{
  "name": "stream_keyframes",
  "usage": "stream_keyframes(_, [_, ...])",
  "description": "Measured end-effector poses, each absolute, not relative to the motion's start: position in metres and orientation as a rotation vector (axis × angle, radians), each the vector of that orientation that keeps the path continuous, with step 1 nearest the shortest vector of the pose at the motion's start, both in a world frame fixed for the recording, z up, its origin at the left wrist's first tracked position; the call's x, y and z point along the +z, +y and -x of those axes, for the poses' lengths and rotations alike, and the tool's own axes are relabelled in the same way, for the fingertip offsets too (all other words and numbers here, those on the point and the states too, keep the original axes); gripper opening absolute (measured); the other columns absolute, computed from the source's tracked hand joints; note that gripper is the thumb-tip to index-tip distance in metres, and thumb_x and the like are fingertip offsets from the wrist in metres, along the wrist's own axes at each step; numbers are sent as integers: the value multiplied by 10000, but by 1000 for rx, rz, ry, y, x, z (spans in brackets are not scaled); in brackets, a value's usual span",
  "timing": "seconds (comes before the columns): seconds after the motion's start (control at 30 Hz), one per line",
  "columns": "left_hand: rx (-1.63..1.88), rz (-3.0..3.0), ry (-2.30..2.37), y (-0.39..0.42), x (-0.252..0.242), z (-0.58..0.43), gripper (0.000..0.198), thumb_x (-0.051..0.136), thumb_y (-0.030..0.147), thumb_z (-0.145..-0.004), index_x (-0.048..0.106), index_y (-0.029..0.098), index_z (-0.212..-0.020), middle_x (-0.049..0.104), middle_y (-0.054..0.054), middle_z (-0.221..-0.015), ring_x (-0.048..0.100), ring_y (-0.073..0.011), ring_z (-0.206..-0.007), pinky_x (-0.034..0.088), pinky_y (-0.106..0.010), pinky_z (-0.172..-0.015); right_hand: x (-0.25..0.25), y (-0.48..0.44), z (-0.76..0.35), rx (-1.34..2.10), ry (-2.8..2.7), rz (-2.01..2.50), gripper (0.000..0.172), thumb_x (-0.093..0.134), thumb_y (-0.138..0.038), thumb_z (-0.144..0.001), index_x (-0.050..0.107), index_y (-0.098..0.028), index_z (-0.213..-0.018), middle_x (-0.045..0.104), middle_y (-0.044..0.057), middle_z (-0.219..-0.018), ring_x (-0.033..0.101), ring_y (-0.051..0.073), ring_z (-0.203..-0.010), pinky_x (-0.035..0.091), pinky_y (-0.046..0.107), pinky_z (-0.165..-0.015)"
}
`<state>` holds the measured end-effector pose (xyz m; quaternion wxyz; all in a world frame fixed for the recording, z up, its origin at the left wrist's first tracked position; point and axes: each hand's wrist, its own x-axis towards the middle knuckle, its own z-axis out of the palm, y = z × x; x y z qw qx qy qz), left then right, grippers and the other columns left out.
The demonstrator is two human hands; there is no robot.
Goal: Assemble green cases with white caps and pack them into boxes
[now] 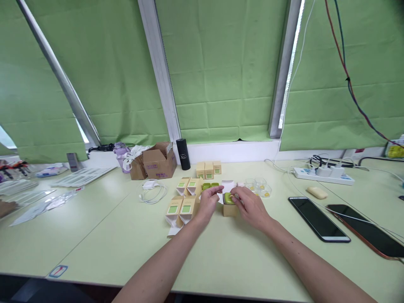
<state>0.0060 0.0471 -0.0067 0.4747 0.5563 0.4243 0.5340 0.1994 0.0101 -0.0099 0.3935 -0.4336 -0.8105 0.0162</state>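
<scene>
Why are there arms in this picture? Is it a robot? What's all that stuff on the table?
No robot here! Those are a person's own two bare hands. There's just one picture, from a camera worn on that person's head, looking forward and down.

The right hand has its fingers at a little green thing on top of a small tan box. It's too small to tell how firmly they grip it. The left hand is close beside it.

On the pale table, more tan boxes stand to the left. Farther right lie two phones and a white power strip. Toward the back is a brown cardboard box.
</scene>
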Motion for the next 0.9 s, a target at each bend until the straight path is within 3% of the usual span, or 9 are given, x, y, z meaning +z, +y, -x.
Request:
stream_keyframes(0.13, [1319, -1372, 1016, 47, -8, -5, 553, 530, 57, -584, 822, 142, -1046, 786, -112, -1044, 708, -270, -1084, 520, -401, -1042, -12, 14, -196, 47, -2006, 1090, 200, 411, -249, -1071, 607, -254, -1034, 702, 60, -981, 622, 239, -914, 477, 346, -751])
stream_keyframes(0.27, [1313, -1366, 1013, 46, -7, -5, 549, 532, 62, -599, 820, 141, -1059, 783, -114, -1046, 710, -269, -1075, 524, -395, -1025, -16, 17, -193, 123, -1929, 1073, 186, 443, -254, -1055, 623, -259, -1008, 677, 69, -1100, 649, 226, -938, 505, 330, -740])
stream_keyframes(0.47, [1307, -1336, 1015, 46, -7, -6, 536, 529, 59, -596, 821, 134, -1040, 778, -120, -1049, 706, -271, -1085, 521, -389, -1019, -21, 24, -192, 264, -1863, 1140, 166, 527, -298, -1009, 674, -256, -944, 622, 61, -1142, 654, 187, -815, 529, 326, -692])
stream_keyframes(0.9, [1301, -1325, 975, 42, -3, -8, 520, 531, 90, -574, 815, 148, -1005, 764, -93, -952, 702, -256, -1009, 520, -371, -960, -22, 30, -192, 356, -1840, 1144, 196, 581, -249, -942, 765, -252, -873, 621, 61, -1033, 642, 198, -797, 520, 333, -658])
